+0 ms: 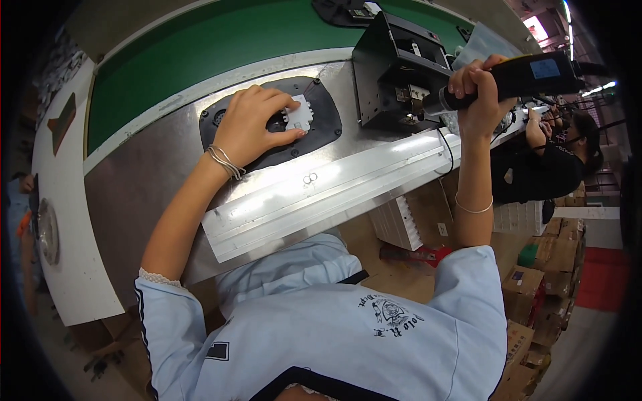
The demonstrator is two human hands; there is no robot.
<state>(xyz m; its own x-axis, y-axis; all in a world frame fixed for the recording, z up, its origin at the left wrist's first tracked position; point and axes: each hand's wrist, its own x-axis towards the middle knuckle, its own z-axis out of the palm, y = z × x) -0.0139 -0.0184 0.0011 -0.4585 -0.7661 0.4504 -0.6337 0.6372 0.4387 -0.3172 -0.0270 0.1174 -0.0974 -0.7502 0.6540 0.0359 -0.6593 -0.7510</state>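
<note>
My left hand [257, 120] is over a black plastic panel [326, 119] lying on the metal worktop. Its thumb and forefinger press on a white plastic part [300, 115] with notched edges, which sits on the panel. Raised at the right, my right hand [479, 97] is closed round a black electric screwdriver [525, 79]. The tool lies almost level, and its silver nose points left at the front of a black box-shaped screw feeder [384, 73]. Whether the bit touches the feeder is too small to tell.
A white metal rail [328, 180] runs along the bench's near edge, with two small rings on it. Green matting [221, 50] covers the far side. Another dark panel [341, 10] lies at the back. To the right, a co-worker [555, 157] in black sits near stacked cardboard boxes [525, 284].
</note>
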